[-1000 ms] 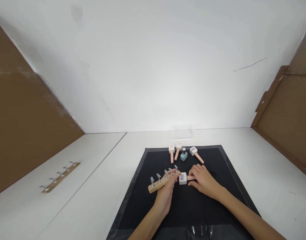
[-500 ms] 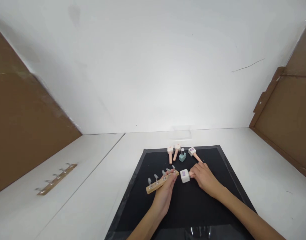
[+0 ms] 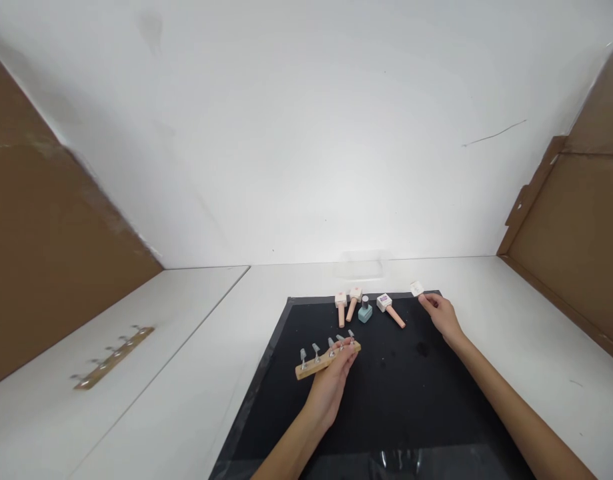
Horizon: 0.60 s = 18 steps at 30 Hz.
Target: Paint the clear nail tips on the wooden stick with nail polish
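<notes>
My left hand (image 3: 331, 381) is closed around a wooden nail tip stand (image 3: 317, 366), held over the black mat (image 3: 386, 407); several clear false nails stand up on its metal pegs. At the mat's far right corner, my right hand (image 3: 442, 316) pinches a nail polish bottle (image 3: 417, 289) with a white square body, its cap hidden in the fingers. Nearest to that hand, a white bottle with a pink cap and purple label (image 3: 385, 302) lies on the mat. Left of it stands a teal polish bottle (image 3: 365, 312) with a silver cap. Two more white bottles with pink caps (image 3: 341, 300) lie farther left.
A second wooden stand with false nails (image 3: 113, 360) rests on the white table (image 3: 186, 373) at the left. Behind the mat sits a clear plastic tray (image 3: 362, 268). Brown cardboard panels (image 3: 51, 240) flank both sides, and a white wall (image 3: 306, 133) rises at the back.
My right hand has lifted the white nail polish bottle off the mat's middle and carried it to the far right corner. The stand in my left hand has tilted slightly.
</notes>
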Available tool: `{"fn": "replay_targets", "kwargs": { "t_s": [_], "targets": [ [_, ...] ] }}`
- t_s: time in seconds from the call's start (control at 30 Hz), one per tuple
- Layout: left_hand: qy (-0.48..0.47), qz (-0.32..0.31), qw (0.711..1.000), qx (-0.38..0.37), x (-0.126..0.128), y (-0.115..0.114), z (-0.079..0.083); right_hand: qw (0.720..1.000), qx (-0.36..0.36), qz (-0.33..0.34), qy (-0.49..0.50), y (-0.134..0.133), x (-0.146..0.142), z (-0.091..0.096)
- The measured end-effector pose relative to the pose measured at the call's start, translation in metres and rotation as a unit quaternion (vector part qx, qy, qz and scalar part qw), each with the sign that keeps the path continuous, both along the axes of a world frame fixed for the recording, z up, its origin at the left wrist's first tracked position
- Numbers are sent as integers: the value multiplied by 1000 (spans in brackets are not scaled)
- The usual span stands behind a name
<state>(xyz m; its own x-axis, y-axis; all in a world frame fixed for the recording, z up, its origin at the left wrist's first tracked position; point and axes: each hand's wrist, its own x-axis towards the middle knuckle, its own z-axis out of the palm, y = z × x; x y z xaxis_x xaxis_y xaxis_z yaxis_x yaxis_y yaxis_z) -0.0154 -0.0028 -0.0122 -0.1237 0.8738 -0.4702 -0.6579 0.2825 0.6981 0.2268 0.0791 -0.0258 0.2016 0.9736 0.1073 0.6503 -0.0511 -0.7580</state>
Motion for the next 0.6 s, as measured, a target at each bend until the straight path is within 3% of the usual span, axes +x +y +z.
{"fn": "replay_targets", "kwargs": {
  "t_s": [0.23,0.33,0.43,0.57,0.6],
  "targets": [
    [-3,-29,1000,8,1,-3,2,998,-13,-3,-69,3,-12,11],
    [-4,-67,997,25,0,-7,3,998,-4,8,-70,-7,-19,21],
    [-1,-138,988,70,3,-14,5,997,7,57,-44,-37,-25,40],
    [-33,-202,976,77,26,-31,13,980,-15,197,26,-99,-32,59],
    [-45,-220,971,80,34,-36,15,967,-19,238,93,-113,-32,60]
  ]
}}
